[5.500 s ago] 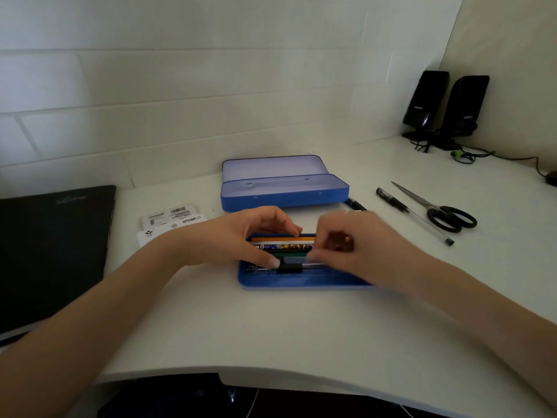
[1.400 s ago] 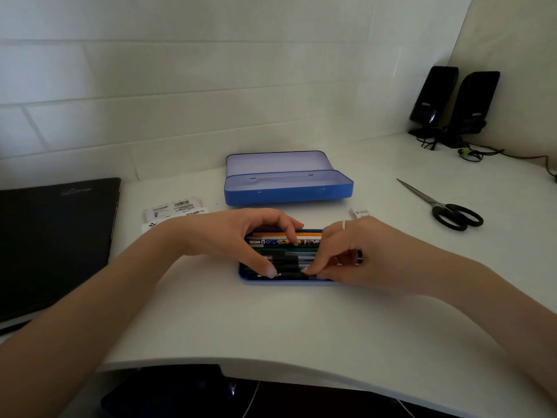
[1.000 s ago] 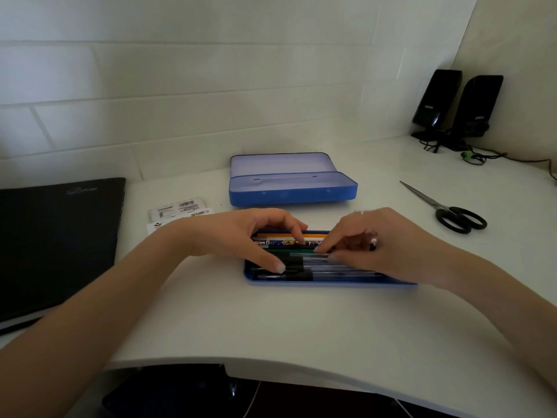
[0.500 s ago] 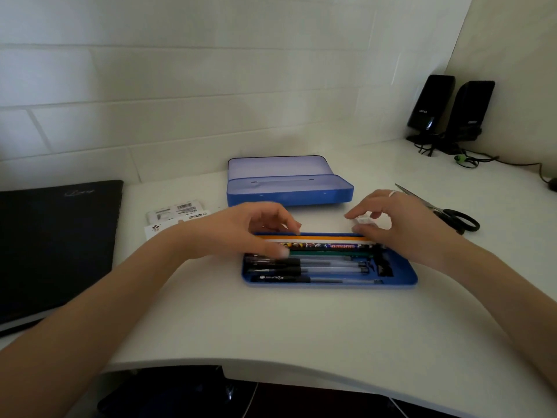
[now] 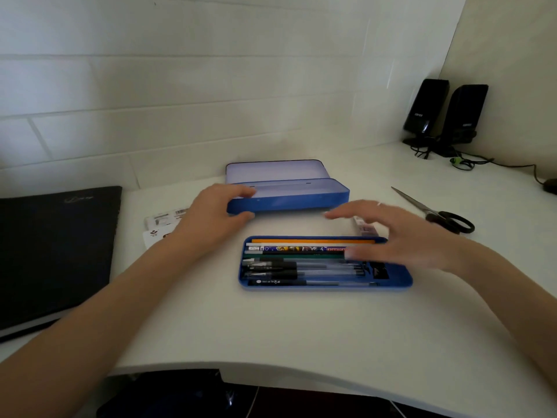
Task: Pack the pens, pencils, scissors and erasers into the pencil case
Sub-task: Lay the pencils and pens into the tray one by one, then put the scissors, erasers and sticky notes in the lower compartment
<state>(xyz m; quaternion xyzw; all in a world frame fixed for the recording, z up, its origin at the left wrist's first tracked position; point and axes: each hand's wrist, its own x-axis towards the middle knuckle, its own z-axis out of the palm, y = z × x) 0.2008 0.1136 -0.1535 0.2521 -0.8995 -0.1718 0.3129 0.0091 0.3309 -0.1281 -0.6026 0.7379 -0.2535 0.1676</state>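
A flat blue tray (image 5: 401,282) lies in front of me, filled with several pencils (image 5: 310,242) and pens (image 5: 301,274) side by side. Behind it stands the open blue pencil case (image 5: 301,200) with its lid up. My left hand (image 5: 211,215) grips the case's left end, thumb in front and fingers over the rim. My right hand (image 5: 401,233), blurred, hovers open above the tray's right end. A white eraser (image 5: 364,226) lies just beyond the tray, partly behind my fingers. Black-handled scissors (image 5: 446,218) lie on the desk to the right.
A black notebook (image 5: 54,251) covers the desk's left side, with white labelled packets (image 5: 162,220) beside it. Two black speakers (image 5: 446,113) and cables stand in the back right corner. The desk's front edge curves just below my forearms.
My left hand has left the tray and taken hold of the case's left end. My right hand has lifted off the tray and spread open.
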